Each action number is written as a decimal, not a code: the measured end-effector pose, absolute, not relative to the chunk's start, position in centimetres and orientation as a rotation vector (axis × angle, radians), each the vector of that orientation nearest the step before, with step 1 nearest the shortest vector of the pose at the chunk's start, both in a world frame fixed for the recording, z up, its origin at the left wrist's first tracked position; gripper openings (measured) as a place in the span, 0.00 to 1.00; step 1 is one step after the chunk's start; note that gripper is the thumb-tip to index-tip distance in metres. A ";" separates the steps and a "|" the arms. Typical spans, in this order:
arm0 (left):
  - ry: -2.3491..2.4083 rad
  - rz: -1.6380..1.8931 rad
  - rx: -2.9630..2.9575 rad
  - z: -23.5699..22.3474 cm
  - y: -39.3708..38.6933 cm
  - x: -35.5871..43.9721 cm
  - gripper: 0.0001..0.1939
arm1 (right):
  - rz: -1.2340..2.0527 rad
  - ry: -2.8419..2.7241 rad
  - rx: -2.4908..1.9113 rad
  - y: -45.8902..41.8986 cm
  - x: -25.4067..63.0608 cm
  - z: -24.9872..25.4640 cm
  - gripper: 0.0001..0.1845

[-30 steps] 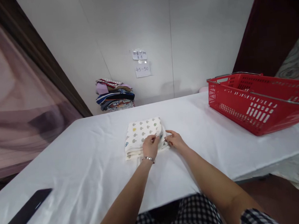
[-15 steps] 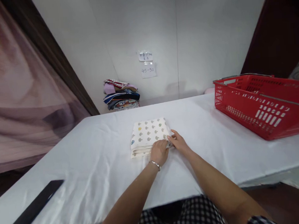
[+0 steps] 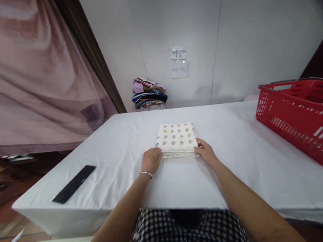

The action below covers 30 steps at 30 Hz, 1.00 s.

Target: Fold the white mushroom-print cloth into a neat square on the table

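A folded cream cloth (image 3: 177,139) with small grey prints lies on the white-covered table (image 3: 235,141), near the middle. My left hand (image 3: 151,160), with a bracelet at the wrist, grips the cloth's near left corner, fingers curled under the edge. My right hand (image 3: 206,153) holds the near right corner the same way. Both hands rest on the tablecloth at the cloth's near edge.
A red plastic basket (image 3: 302,116) with metal handles stands at the table's right. A flat black bar (image 3: 74,184) lies near the left front corner. A stack of folded clothes (image 3: 149,95) sits at the back by the wall, under two paper notes (image 3: 179,62). A pink curtain (image 3: 36,78) hangs left.
My hands have moved apart from the cloth's right corner to its two near corners. The view has shifted, so everything sits further right in the picture.
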<state>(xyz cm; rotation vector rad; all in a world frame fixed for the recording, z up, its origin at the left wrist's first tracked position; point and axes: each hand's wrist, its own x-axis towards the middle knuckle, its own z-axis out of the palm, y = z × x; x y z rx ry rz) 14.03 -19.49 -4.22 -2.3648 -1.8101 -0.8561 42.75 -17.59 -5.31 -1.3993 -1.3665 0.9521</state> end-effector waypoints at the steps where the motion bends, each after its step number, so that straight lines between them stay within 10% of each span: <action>1: -1.895 -0.898 -2.306 -4.5 -19.7 13.2 0.13 | 0.893 -1.395 -1.412 -17.7 42.7 -5.3 0.30; 10: -2.198 -1.213 -2.176 -3.5 -20.6 13.6 0.15 | 0.075 -1.792 -1.238 -18.6 41.8 -4.6 0.17; 30: -2.162 -0.761 -2.235 -1.7 -18.1 15.5 0.09 | 0.051 -2.024 -1.150 -18.1 41.7 -5.4 0.17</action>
